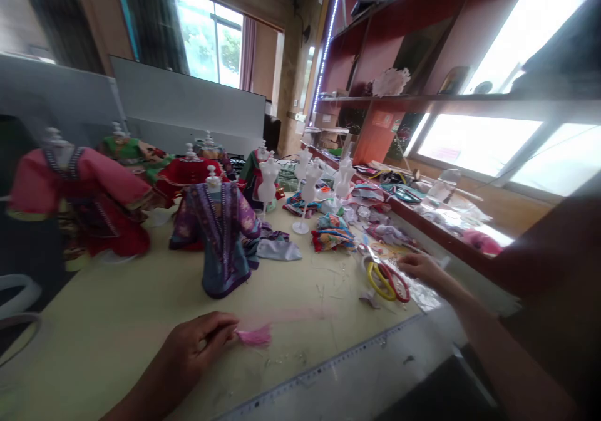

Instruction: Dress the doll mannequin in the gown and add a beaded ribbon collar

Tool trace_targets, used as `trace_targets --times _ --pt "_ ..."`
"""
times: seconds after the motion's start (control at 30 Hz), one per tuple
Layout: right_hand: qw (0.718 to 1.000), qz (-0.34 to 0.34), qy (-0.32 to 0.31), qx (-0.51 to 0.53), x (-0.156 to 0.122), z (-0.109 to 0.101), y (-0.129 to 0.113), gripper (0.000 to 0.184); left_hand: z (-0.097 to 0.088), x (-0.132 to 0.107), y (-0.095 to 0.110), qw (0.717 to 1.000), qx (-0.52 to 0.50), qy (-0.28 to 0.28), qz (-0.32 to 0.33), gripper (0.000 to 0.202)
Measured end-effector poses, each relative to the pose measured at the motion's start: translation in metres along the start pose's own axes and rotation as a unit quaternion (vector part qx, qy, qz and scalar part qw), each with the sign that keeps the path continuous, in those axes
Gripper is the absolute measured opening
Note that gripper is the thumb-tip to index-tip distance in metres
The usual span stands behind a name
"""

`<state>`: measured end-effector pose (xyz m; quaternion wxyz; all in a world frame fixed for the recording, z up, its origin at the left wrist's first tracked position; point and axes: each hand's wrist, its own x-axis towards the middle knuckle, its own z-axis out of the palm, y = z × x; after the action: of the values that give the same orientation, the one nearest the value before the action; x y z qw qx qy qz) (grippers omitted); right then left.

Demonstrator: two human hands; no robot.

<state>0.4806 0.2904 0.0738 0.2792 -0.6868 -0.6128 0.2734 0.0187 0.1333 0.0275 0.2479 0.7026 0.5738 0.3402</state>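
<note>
Above the front of the pale yellow table, my left hand point(201, 343) pinches a pink tassel point(255, 336) by its top end, and its strands fan out to the right. My right hand point(425, 272) reaches over the right side of the table. Its fingers are bent together at the tips, and anything between them is too small to make out. Just left of those fingertips lies a pair of scissors point(385, 278) with one yellow and one red handle. Clear plastic bags point(420, 294) are beside that hand.
Small dressed mannequins stand at the left, the closest in a purple robe point(223, 239). Bare white mannequins point(308, 189) stand mid-table. Folded patterned cloth point(333, 233) and fabric scraps lie right of them. A ruler strip point(328, 366) runs along the front edge. Shelving point(422, 98) rises at right.
</note>
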Motion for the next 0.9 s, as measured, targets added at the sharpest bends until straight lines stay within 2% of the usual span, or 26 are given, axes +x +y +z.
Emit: trace_targets --times 0.1,0.17,0.23,0.37,0.43,0.53,0.67,0.8,0.9 --pt "0.994 -0.07 -0.077 0.045 -0.01 0.042 -0.034 0.022 -0.002 -0.001 0.006 0.999 -0.035 -0.004 -0.029 0.022" --pt "0.976 -0.149 -0.127 0.094 -0.024 0.079 -0.064 0.019 -0.002 -0.002 0.007 0.996 -0.076 0.005 -0.051 0.022" --pt "0.956 -0.199 -0.177 0.119 -0.045 0.12 -0.099 0.013 -0.003 -0.003 0.006 0.991 -0.114 0.007 -0.07 0.021" --pt "0.876 -0.228 -0.332 0.264 -0.092 0.189 -0.161 0.01 -0.01 -0.003 0.006 0.977 -0.187 0.031 -0.097 0.021" --pt "0.846 -0.216 -0.367 0.321 -0.108 0.212 -0.181 0.01 -0.014 -0.002 0.008 0.967 -0.227 0.048 -0.105 0.021" --pt "0.831 -0.191 -0.368 0.37 -0.119 0.231 -0.196 0.014 -0.021 -0.001 0.01 0.952 -0.282 0.063 -0.102 0.021" --pt "0.824 -0.16 -0.364 0.405 -0.118 0.241 -0.196 0.017 -0.025 -0.001 0.012 0.94 -0.311 0.087 -0.115 0.023" --pt "0.831 -0.153 -0.344 0.41 -0.115 0.248 -0.189 0.016 -0.024 -0.001 0.013 0.94 -0.304 0.089 -0.129 0.024" --pt "0.837 -0.173 -0.325 0.405 -0.113 0.254 -0.184 0.012 -0.023 0.0 0.014 0.942 -0.291 0.088 -0.142 0.023"
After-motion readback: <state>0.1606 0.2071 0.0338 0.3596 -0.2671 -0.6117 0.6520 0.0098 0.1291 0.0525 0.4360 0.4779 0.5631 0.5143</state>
